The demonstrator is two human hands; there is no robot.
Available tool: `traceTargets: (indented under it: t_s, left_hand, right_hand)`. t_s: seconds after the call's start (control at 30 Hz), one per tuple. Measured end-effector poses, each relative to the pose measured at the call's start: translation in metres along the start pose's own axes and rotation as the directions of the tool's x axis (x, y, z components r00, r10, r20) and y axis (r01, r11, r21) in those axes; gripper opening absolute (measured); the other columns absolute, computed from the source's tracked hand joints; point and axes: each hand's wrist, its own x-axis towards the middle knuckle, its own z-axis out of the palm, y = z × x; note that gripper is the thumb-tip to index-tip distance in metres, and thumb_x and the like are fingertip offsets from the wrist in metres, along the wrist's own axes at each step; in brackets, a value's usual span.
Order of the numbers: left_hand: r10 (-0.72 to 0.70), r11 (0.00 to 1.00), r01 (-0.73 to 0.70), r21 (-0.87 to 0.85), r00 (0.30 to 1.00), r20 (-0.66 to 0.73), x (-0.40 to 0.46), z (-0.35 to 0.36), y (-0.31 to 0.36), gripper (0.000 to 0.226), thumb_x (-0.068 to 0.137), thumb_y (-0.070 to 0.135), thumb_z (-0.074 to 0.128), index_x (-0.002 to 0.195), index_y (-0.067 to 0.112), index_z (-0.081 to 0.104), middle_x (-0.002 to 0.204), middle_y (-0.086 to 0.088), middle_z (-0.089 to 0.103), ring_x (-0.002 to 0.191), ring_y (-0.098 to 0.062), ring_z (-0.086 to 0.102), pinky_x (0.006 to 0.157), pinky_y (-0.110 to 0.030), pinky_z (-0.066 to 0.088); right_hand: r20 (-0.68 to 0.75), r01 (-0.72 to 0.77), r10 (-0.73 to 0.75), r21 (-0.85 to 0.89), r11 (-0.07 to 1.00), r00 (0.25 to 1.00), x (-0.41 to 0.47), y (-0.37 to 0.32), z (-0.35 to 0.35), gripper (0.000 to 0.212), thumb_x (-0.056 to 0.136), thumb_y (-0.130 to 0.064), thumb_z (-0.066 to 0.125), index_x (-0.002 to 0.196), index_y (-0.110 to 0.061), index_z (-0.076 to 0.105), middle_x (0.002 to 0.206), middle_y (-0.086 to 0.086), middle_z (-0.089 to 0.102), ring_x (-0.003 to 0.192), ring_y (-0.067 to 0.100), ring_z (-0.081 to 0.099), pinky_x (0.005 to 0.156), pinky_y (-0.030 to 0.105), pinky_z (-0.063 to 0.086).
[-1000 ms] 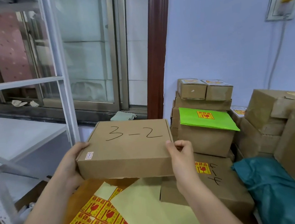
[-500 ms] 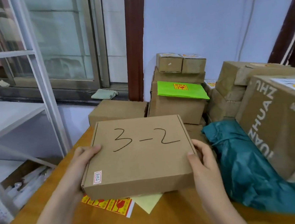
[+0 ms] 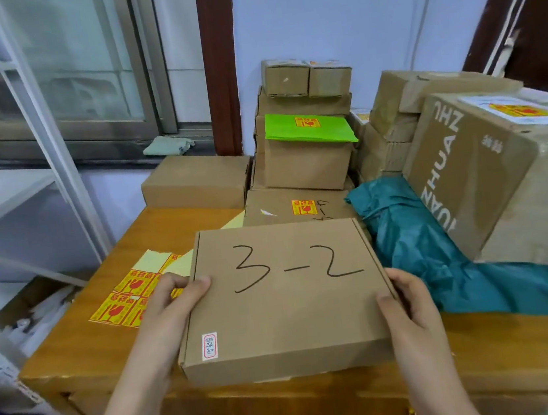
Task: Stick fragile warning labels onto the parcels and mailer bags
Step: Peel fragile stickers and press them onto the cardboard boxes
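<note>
Two bare hands clasp the flat brown cardboard box marked "3-2" (image 3: 285, 295) by its short sides in the head view: the left hand (image 3: 170, 302) curls over the left edge, thumb on top, and the right hand (image 3: 407, 308) wraps the right edge. Between them, the box seems to rest on the orange wooden table (image 3: 86, 351), overlapping the sheet of yellow-and-red fragile stickers (image 3: 128, 296), beside a crumpled teal mailer bag (image 3: 444, 255).

2 bare forearms, no sleeves, no gloves/rings; left hand (image 3: 171, 306), right hand (image 3: 409, 308), short nails.
</note>
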Motion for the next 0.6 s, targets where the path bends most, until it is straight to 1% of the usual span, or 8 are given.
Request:
traceTargets:
  t_s: [0.23,0.3,0.33,0.37,0.4,0.43,0.5,0.6]
  left_hand:
    - [0.017,0.988,-0.022,0.151,0.999,0.034,-0.003,0.011,-0.007,0.022,0.086,0.029,0.066,0.080,0.012,0.054,0.071,-0.006,0.068,0.056,-0.019,0.064,0.054,-0.029,0.045]
    - [0.028,0.973,-0.041,0.228,0.998,0.060,-0.001,0.015,-0.010,0.022,0.087,0.032,0.065,0.086,0.011,0.059,0.077,-0.006,0.070,0.063,-0.021,0.067,0.055,-0.029,0.047]
    - [0.037,0.963,-0.054,0.265,0.997,0.067,0.002,0.018,-0.013,0.022,0.088,0.034,0.065,0.089,0.012,0.062,0.080,-0.005,0.071,0.067,-0.022,0.068,0.058,-0.030,0.049]
    - [0.052,0.947,-0.071,0.314,0.996,0.069,0.004,0.019,-0.016,0.021,0.088,0.035,0.064,0.090,0.014,0.065,0.083,-0.004,0.071,0.072,-0.022,0.068,0.062,-0.032,0.050]
    - [0.066,0.924,-0.086,0.373,0.996,0.065,0.008,0.021,-0.020,0.021,0.089,0.037,0.062,0.091,0.016,0.067,0.085,-0.002,0.071,0.076,-0.021,0.068,0.066,-0.034,0.050]
    - [0.075,0.902,-0.094,0.422,0.995,0.063,0.010,0.023,-0.022,0.022,0.090,0.038,0.061,0.090,0.018,0.068,0.086,-0.001,0.071,0.079,-0.021,0.067,0.068,-0.034,0.049]
    - [0.078,0.874,-0.099,0.476,0.995,0.063,0.013,0.026,-0.023,0.024,0.091,0.040,0.058,0.089,0.018,0.069,0.084,0.000,0.071,0.078,-0.020,0.067,0.065,-0.031,0.047]
    - [0.092,0.829,-0.121,0.547,0.993,0.079,0.017,0.030,-0.019,0.029,0.092,0.039,0.057,0.082,0.013,0.068,0.077,-0.002,0.069,0.073,-0.021,0.065,0.060,-0.029,0.044]
  right_hand:
    - [-0.045,-0.004,0.001,-0.065,0.998,0.999,-0.007,0.008,-0.016,0.027,0.097,-0.010,0.046,0.096,-0.037,0.050,0.099,-0.023,0.056,0.088,-0.016,0.053,0.070,0.010,0.040]
    - [-0.033,-0.007,0.003,-0.129,0.992,0.999,-0.006,0.011,-0.019,0.026,0.097,-0.009,0.046,0.105,-0.033,0.049,0.100,-0.026,0.052,0.090,-0.014,0.051,0.071,0.006,0.040]
    - [-0.022,-0.009,0.005,-0.180,0.984,1.000,-0.006,0.013,-0.020,0.027,0.097,-0.009,0.046,0.114,-0.029,0.048,0.104,-0.025,0.052,0.094,-0.012,0.051,0.076,0.005,0.041]
    - [-0.012,-0.005,0.002,-0.239,0.971,1.000,-0.005,0.016,-0.021,0.031,0.097,-0.010,0.046,0.125,-0.024,0.047,0.113,-0.020,0.054,0.103,-0.007,0.051,0.088,0.010,0.042]
    - [-0.009,0.003,-0.006,-0.301,0.954,1.000,-0.003,0.019,-0.021,0.038,0.097,-0.012,0.047,0.134,-0.019,0.044,0.125,-0.012,0.054,0.115,0.002,0.050,0.101,0.020,0.040]
    - [-0.008,0.014,-0.018,-0.357,0.934,1.000,-0.002,0.021,-0.021,0.044,0.097,-0.014,0.047,0.141,-0.014,0.040,0.136,-0.005,0.048,0.126,0.011,0.044,0.110,0.025,0.031]
    - [-0.016,0.041,-0.053,-0.441,0.897,0.998,0.002,0.025,-0.022,0.049,0.098,-0.015,0.046,0.145,-0.009,0.034,0.144,0.002,0.040,0.135,0.016,0.034,0.109,0.020,0.020]
    - [-0.043,0.100,-0.151,-0.572,0.814,0.988,0.007,0.029,-0.019,0.046,0.097,-0.011,0.047,0.142,-0.006,0.040,0.137,0.007,0.039,0.129,0.019,0.033,0.102,0.018,0.020]
